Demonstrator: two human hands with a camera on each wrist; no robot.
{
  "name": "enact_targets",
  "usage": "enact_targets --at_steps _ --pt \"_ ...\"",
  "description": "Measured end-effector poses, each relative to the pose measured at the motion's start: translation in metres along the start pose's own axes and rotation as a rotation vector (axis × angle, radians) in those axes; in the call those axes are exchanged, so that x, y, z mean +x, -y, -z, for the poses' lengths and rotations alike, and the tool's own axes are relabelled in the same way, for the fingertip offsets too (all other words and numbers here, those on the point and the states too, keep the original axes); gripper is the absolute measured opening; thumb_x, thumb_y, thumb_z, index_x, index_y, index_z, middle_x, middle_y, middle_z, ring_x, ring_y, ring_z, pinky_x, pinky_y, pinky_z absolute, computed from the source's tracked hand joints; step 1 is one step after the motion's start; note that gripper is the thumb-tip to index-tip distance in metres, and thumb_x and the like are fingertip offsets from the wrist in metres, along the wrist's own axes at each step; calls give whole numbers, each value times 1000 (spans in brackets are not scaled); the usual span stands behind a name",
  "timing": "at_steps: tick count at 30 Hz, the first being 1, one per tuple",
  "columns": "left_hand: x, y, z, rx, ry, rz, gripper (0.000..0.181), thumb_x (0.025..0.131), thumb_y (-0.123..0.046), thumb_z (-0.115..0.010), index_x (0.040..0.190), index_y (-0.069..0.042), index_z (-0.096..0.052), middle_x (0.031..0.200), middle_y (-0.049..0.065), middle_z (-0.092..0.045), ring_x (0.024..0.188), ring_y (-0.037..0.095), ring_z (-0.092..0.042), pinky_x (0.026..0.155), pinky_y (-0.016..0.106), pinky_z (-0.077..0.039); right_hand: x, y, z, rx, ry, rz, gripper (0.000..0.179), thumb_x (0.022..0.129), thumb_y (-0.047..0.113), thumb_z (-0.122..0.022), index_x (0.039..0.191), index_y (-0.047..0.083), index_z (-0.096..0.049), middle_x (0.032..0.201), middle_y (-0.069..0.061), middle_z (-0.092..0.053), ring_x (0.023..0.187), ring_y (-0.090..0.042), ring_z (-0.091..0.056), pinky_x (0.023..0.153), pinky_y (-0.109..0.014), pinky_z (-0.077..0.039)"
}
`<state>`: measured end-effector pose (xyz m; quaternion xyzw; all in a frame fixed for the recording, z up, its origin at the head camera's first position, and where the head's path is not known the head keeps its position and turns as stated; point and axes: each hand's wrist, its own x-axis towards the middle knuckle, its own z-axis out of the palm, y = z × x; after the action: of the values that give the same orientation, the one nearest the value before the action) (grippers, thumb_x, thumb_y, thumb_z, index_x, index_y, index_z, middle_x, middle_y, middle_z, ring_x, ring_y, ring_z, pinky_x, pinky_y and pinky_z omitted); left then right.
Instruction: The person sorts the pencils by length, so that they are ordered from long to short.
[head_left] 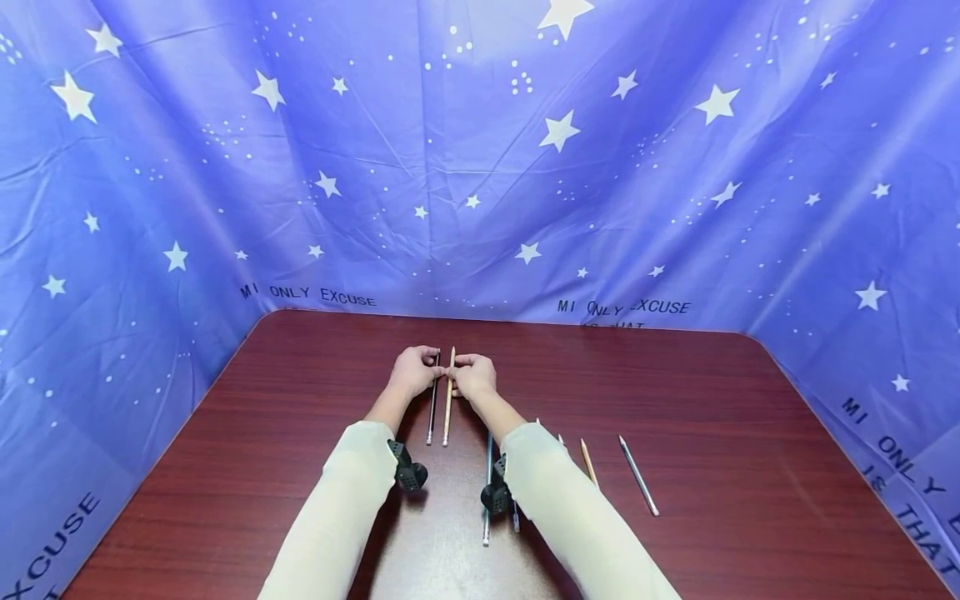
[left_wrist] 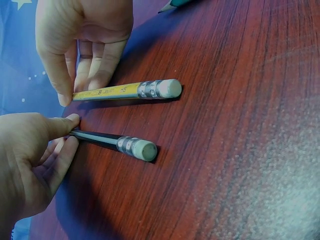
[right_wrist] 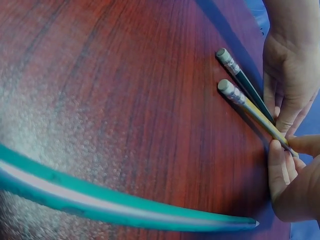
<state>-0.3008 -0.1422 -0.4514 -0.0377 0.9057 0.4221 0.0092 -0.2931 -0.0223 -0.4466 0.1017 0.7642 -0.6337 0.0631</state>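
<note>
My left hand (head_left: 411,372) pinches a black pencil (head_left: 432,408) near its far end. Just to the right, a yellow pencil (head_left: 448,412) is held between the thumb and fingers of my right hand (head_left: 476,377). Both pencils lie side by side with a narrow gap, their eraser ends toward me. In the left wrist view, white erasers in silver bands cap the black pencil (left_wrist: 100,138) and the yellow pencil (left_wrist: 112,92). The two hands almost meet at the far ends.
A green pencil (right_wrist: 125,205) lies close under the right wrist. Partly behind the right sleeve are another pencil (head_left: 516,518) and a yellowish one (head_left: 588,458). Farther right lies a grey-blue pencil (head_left: 637,475). A starry blue curtain (head_left: 480,167) surrounds the brown table (head_left: 300,367).
</note>
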Motion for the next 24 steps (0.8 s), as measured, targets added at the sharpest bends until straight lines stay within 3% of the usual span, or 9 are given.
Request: enact_targets --at_steps 24 --pt "-1 0 0 16 -19 -12 41 82 -12 -70 121 -4 -61 101 14 -64 67 15 -65 68 26 -55 1 -6 -4 -187 -48 73 27 80 13 -73 105 4 -68 82 -10 -71 44 -7 -54 43 -20 -51"
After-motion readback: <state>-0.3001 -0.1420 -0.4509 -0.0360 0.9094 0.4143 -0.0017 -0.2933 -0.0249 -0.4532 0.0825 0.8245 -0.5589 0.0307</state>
